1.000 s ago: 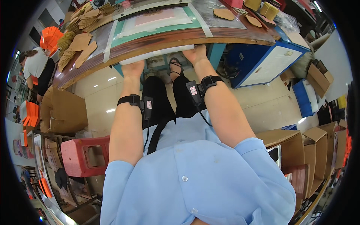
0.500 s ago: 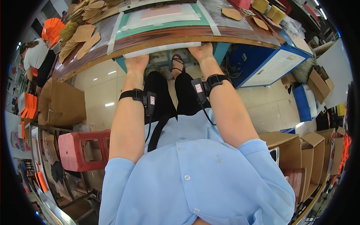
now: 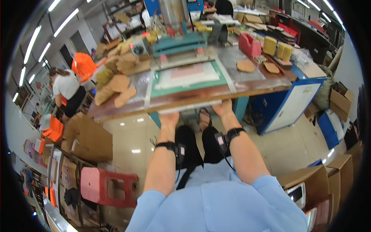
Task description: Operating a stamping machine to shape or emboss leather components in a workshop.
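Both arms reach forward to the front edge of a wooden worktable [image 3: 189,104]. Just under that edge runs a long white bar [image 3: 193,106], with strips of tape on it. My left hand [image 3: 169,119] is at the bar's left end, palm up, its fingers hidden beneath the bar and table edge. At the right end my right hand [image 3: 223,108] touches the bar, and its fingers are hidden too. Above, on the tabletop, a green mat [image 3: 160,88] is taped down, with white sheets [image 3: 181,82] and a pink sheet [image 3: 189,71] on it.
A press [image 3: 179,42] stands behind the mat. Tan insole-shaped pieces [image 3: 118,84] are piled at left, more [image 3: 245,66] at right beside a pink tape dispenser [image 3: 249,45]. A blue-and-white cabinet [image 3: 288,104], red stool [image 3: 102,185] and cardboard boxes [image 3: 309,179] flank me. A person [image 3: 68,87] bends at far left.
My view has tilted up, bringing the press and the room behind it into sight. Both hands stay at the ends of the white bar.
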Motion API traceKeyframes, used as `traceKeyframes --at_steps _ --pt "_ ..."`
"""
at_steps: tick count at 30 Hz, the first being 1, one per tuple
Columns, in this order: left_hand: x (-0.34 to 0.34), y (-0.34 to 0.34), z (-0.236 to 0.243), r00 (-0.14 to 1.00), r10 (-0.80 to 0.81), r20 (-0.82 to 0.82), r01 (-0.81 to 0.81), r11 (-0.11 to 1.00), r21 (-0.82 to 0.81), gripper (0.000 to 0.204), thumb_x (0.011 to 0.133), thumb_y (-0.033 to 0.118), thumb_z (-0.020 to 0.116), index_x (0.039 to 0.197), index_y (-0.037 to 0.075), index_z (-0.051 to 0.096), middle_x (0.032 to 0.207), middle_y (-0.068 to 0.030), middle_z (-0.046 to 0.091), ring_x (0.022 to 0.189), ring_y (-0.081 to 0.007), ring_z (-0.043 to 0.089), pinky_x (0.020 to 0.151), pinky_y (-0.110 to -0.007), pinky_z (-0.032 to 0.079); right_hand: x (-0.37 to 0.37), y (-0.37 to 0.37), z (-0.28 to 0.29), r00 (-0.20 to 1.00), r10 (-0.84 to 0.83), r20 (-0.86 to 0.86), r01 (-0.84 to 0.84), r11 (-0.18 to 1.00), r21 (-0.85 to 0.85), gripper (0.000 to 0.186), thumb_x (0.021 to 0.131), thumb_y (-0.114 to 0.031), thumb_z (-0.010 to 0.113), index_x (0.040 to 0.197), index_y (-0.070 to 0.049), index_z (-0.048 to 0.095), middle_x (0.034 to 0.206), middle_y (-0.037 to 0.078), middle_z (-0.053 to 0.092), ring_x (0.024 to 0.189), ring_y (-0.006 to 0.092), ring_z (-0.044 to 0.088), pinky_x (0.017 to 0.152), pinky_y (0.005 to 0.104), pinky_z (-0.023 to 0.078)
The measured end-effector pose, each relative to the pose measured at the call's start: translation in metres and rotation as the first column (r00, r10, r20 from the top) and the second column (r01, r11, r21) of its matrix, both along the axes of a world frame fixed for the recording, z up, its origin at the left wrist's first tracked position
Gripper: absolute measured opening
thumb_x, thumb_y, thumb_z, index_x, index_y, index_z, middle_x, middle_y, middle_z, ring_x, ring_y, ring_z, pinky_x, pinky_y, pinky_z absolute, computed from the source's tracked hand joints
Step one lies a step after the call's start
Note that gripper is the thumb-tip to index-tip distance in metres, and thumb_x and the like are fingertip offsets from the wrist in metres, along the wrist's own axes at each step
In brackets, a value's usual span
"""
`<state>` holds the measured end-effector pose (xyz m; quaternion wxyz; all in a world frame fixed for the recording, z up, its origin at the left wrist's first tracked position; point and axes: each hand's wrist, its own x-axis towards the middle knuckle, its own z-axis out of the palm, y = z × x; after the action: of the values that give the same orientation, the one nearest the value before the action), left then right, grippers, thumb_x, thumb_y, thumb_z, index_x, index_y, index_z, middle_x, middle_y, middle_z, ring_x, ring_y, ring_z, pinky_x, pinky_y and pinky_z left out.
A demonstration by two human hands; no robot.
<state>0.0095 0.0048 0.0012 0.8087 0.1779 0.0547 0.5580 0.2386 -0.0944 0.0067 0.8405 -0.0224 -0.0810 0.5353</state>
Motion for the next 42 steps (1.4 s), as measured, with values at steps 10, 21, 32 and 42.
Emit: traceKeyframes --at_steps 10,21,32,42 --pt "-0.002 -0.008 0.008 0.999 -0.023 -0.048 0.027 0.996 0.08 0.041 0.098 0.025 0.026 0.131 0.007 0.039 0.139 -0.0074 0.039 0.127 -0.0246 0.036 0.108 -0.038 0.028 -0.007 -0.003 0.012 0.995 -0.035 -0.09 0.022 0.99 -0.14 0.042 0.096 -0.034 0.033 0.125 -0.006 0.045 0.128 0.009 0.049 0.117 0.0278 0.048 0.099 0.0456 0.038" --pt "-0.004 -0.009 0.01 0.999 -0.012 0.032 0.013 0.999 -0.052 0.04 0.097 0.031 0.033 0.127 0.008 0.046 0.131 -0.0062 0.048 0.121 -0.0234 0.045 0.105 -0.04 0.036 -0.005 0.0 0.005 0.998 -0.023 -0.055 0.017 0.994 -0.111 0.04 0.096 -0.034 0.035 0.123 -0.007 0.047 0.124 0.008 0.051 0.115 0.027 0.049 0.099 0.045 0.038" --pt "-0.048 -0.055 0.021 0.794 -0.42 -0.439 0.376 0.908 -0.187 0.041 0.096 0.03 0.037 0.117 -0.002 0.05 0.118 -0.0173 0.056 0.111 -0.0291 0.053 0.092 -0.042 0.044 0.014 -0.104 0.053 0.427 0.531 0.732 -0.001 0.81 -0.587 0.032 0.096 -0.02 0.043 0.117 0.002 0.052 0.112 0.015 0.059 0.104 0.0219 0.057 0.09 0.0344 0.047" --pt "-0.03 -0.039 0.17 0.704 -0.077 -0.706 0.413 0.853 0.319 0.021 0.093 0.02 0.049 0.098 0.0 0.057 0.085 -0.0116 0.064 0.079 -0.0209 0.063 0.074 -0.032 0.05 -0.013 0.03 0.177 -0.837 -0.005 0.547 0.055 0.994 0.094 0.039 0.092 -0.03 0.043 0.118 -0.003 0.055 0.12 0.021 0.054 0.112 0.0347 0.05 0.097 0.0398 0.038"
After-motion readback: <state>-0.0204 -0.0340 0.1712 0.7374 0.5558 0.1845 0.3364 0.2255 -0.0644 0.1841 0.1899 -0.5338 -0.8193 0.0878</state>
